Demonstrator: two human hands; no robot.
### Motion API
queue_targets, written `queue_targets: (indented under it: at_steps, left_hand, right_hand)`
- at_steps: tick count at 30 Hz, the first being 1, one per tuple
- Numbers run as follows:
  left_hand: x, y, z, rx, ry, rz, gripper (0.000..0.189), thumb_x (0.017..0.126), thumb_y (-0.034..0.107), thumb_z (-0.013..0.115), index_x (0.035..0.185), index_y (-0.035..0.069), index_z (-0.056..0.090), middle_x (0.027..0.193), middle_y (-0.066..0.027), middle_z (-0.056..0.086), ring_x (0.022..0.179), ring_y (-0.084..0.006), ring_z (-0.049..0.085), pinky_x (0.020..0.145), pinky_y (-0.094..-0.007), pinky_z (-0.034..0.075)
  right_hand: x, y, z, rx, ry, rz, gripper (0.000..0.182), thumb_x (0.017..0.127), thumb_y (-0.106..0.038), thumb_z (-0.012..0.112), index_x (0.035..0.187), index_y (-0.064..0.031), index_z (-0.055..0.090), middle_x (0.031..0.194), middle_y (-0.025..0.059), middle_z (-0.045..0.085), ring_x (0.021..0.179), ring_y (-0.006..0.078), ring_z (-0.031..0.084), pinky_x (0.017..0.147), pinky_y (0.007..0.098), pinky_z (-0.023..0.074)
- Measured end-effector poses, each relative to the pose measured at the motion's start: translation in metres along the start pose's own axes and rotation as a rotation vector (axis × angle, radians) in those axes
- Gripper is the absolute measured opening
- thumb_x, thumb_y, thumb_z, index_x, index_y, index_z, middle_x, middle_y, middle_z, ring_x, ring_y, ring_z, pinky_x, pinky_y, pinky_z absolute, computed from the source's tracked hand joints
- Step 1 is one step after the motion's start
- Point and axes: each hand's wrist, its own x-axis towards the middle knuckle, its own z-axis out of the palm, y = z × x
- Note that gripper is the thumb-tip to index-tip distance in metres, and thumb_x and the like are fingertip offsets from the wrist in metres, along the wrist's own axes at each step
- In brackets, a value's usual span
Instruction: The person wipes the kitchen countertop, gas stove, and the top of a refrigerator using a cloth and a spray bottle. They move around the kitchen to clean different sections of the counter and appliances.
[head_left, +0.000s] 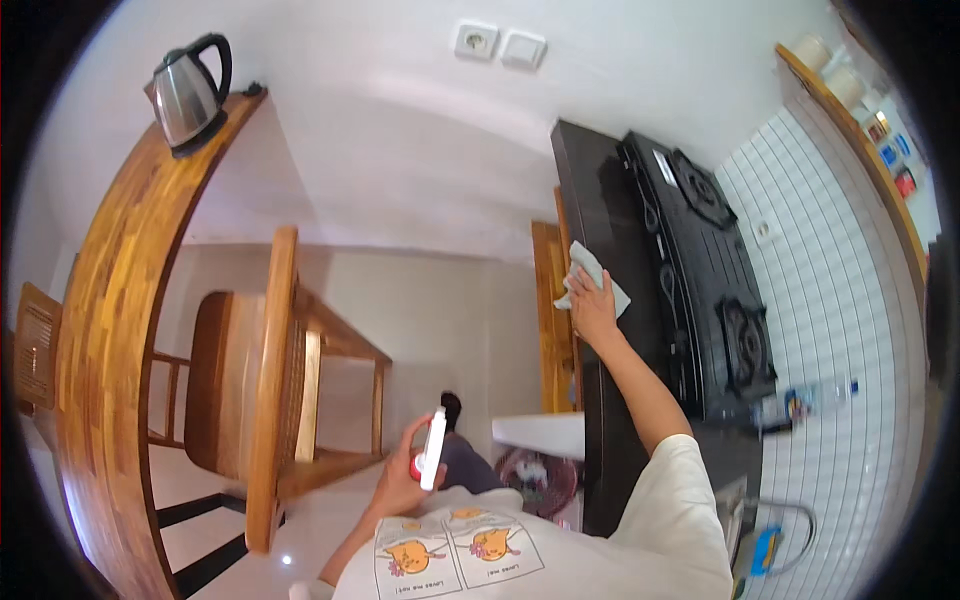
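Observation:
My right hand (592, 304) lies on a pale cloth (587, 259), with fingers spread across it. Under the cloth is the front edge of a black countertop (611, 217). In front of my body, my left hand (405, 476) grips a slim white container (433, 454) with a red part at its side. Glare washes out the container's surface, so its exact kind is unclear. Beyond the cloth, a black two-burner gas stove (694, 277) stands on the countertop, its knobs along the near side.
On the left, a wooden bar counter (124, 262) carries a steel electric kettle (184, 97). A wooden chair (274, 390) stands beside it. A plastic bottle (817, 397) and a curved faucet (806, 510) are at right. Below the countertop sits a reddish basket (555, 487).

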Motion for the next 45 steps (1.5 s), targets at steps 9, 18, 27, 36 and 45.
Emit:
queue_targets:
  at_steps: [9, 18, 27, 36, 45]
  left_hand:
    - [0.128, 0.064, 0.012, 0.179, 0.23, -0.05, 0.078, 0.074, 0.004, 0.069, 0.139, 0.01, 0.025, 0.07, -0.0033, 0.061, 0.068, -0.0122, 0.061, 0.068, -0.0282, 0.05]
    - [0.172, 0.072, 0.014, 0.16, 0.204, -0.193, 0.077, 0.073, 0.004, 0.071, 0.136, 0.008, 0.027, 0.076, -0.0058, 0.06, 0.07, -0.0138, 0.06, 0.07, -0.0287, 0.049]
    - [0.135, 0.074, 0.02, 0.143, 0.013, -0.036, 0.078, 0.074, 0.003, 0.07, 0.138, 0.008, 0.024, 0.073, -0.0059, 0.059, 0.065, -0.0137, 0.059, 0.065, -0.0273, 0.048]
    - [-0.003, 0.032, 0.005, 0.179, -0.096, 0.125, 0.078, 0.074, 0.0, 0.069, 0.138, 0.011, 0.026, 0.074, -0.0043, 0.058, 0.067, -0.0109, 0.057, 0.065, -0.0259, 0.047]
    - [-0.119, 0.003, 0.006, 0.116, -0.228, 0.195, 0.078, 0.073, -0.001, 0.066, 0.139, 0.011, 0.027, 0.073, -0.004, 0.058, 0.067, -0.0119, 0.058, 0.065, -0.0262, 0.048]
  right_hand:
    - [0.256, 0.082, 0.022, -0.035, -0.188, 0.101, 0.041, 0.092, -0.025, 0.04, 0.127, -0.0091, 0.055, 0.145, -0.0022, 0.037, 0.14, 0.0179, 0.019, 0.109, 0.0584, 0.0115]
    - [0.349, 0.157, 0.059, 0.614, 0.193, 0.655, 0.055, 0.091, -0.042, 0.042, 0.143, -0.0244, 0.032, 0.15, 0.0042, 0.026, 0.139, 0.0261, 0.021, 0.11, 0.0568, 0.0124]
    - [0.257, 0.122, 0.045, 0.646, 0.162, 0.555, 0.055, 0.092, -0.039, 0.043, 0.142, -0.02, 0.033, 0.15, 0.0051, 0.026, 0.139, 0.0267, 0.022, 0.111, 0.0525, 0.0154]
    - [0.051, 0.025, 0.005, 0.614, 0.245, 0.543, 0.052, 0.092, -0.036, 0.045, 0.14, -0.0178, 0.036, 0.149, 0.0076, 0.028, 0.137, 0.0289, 0.024, 0.11, 0.0527, 0.0194]
    - [-0.191, -0.075, -0.048, 0.555, 0.237, 0.521, 0.054, 0.091, -0.029, 0.052, 0.14, -0.0153, 0.036, 0.148, 0.009, 0.03, 0.136, 0.0292, 0.028, 0.107, 0.0519, 0.0254]
